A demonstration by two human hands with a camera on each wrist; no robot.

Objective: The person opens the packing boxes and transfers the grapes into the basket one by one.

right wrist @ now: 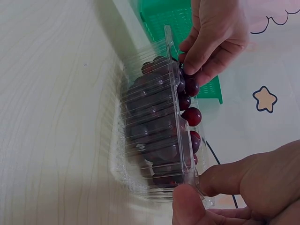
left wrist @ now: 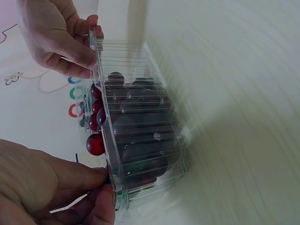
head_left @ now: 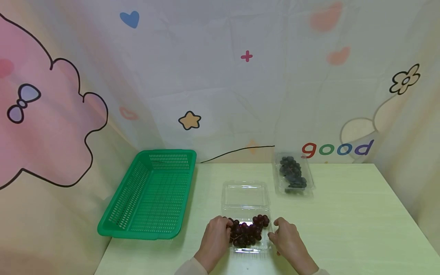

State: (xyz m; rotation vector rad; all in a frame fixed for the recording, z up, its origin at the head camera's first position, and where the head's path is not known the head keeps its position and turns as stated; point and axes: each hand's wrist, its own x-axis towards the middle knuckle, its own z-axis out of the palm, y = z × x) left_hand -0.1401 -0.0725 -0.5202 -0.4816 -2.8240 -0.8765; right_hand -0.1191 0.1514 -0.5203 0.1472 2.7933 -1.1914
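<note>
Found the grapes (head_left: 245, 232) lying in the open box (head_left: 265, 241), with the lid (head_left: 245, 194) folded back flat on the bench (head_left: 361, 214). Found the left grip (head_left: 216, 233) nearly closed, apparently pinching the bunch's left end; found the right grip (head_left: 288, 235) narrowed to the thickness of the box's right rim, thumb and finger holding it.

Noted a risk of berries tearing off, caused by lifting from one end only. Noted a risk of split skins, caused by too hard a pinch. Judged the thin box liable to slide or tip on a snagged stem, particularly if released at the right. Observed berries standing above the rim, exposed to knocks.

Located the basket (head_left: 161, 194) at left, partly past the bench's left edge in the head view. Located the second box (head_left: 307, 165) near the back edge. Judged room ample toward the right edge, tighter behind the lid. Could not see the front edge.
</note>
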